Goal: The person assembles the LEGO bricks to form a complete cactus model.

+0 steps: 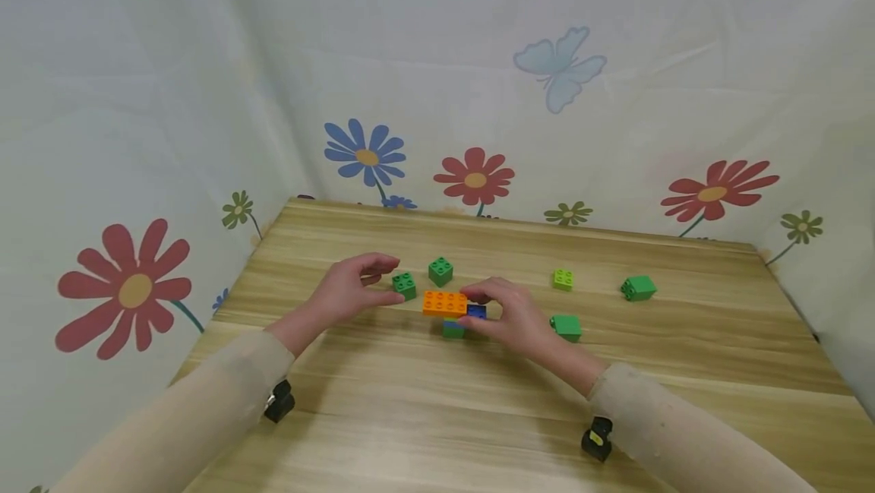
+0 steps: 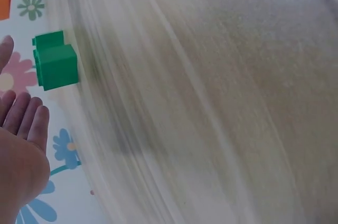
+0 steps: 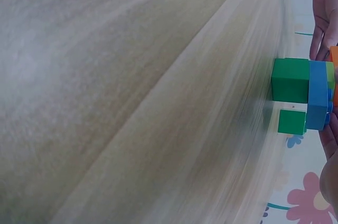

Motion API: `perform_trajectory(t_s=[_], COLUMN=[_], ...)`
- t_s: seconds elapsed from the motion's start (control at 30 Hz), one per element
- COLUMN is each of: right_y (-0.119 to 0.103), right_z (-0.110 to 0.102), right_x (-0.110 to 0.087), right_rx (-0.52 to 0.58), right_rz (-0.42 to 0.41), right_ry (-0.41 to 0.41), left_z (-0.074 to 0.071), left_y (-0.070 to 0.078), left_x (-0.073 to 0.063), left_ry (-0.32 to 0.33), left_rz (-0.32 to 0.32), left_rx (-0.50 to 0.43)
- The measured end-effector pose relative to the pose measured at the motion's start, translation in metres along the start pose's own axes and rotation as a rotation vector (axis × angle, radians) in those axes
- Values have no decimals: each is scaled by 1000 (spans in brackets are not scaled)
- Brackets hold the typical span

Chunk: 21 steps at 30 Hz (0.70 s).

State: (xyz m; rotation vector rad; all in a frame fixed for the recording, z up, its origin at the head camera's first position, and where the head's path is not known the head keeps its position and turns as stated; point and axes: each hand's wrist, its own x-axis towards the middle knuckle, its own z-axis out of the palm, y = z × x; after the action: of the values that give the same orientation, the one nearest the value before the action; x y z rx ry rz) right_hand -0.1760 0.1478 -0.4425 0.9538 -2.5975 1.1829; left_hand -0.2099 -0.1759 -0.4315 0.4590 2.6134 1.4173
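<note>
In the head view, my right hand [image 1: 516, 318] pinches the right end of an orange brick [image 1: 444, 303], thumb in front and fingers behind. This brick tops a stack; the right wrist view shows a lime brick [image 3: 330, 71], a blue brick [image 3: 317, 97] and a green brick [image 3: 290, 80] below it. My left hand [image 1: 345, 292] is held to the left of the stack, thumb and fingers apart and nothing between them. Just beyond its fingertips stands a green brick [image 1: 404, 286], seen also in the left wrist view.
Another green brick [image 1: 440, 271] stands behind the stack. To the right, on the wooden table [image 1: 410, 417], lie a lime brick [image 1: 563, 279] and two green bricks, one farther off [image 1: 639, 288] and one near my right wrist [image 1: 567, 327]. A flowered cloth [image 1: 437, 83] hangs behind the table.
</note>
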Motion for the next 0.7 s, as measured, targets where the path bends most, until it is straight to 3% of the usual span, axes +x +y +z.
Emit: perform_trajectory(t_s=[0.27, 0.7], right_y=[1, -1], right_z=[2, 2], right_x=[0, -1], right_rx=[-3, 2], right_rz=[13, -3], right_ry=[0, 14], left_z=[8, 18], left_y=[-12, -23], left_x=[10, 12], left_ry=[2, 44], left_rz=[-5, -4], left_rx=[18, 29])
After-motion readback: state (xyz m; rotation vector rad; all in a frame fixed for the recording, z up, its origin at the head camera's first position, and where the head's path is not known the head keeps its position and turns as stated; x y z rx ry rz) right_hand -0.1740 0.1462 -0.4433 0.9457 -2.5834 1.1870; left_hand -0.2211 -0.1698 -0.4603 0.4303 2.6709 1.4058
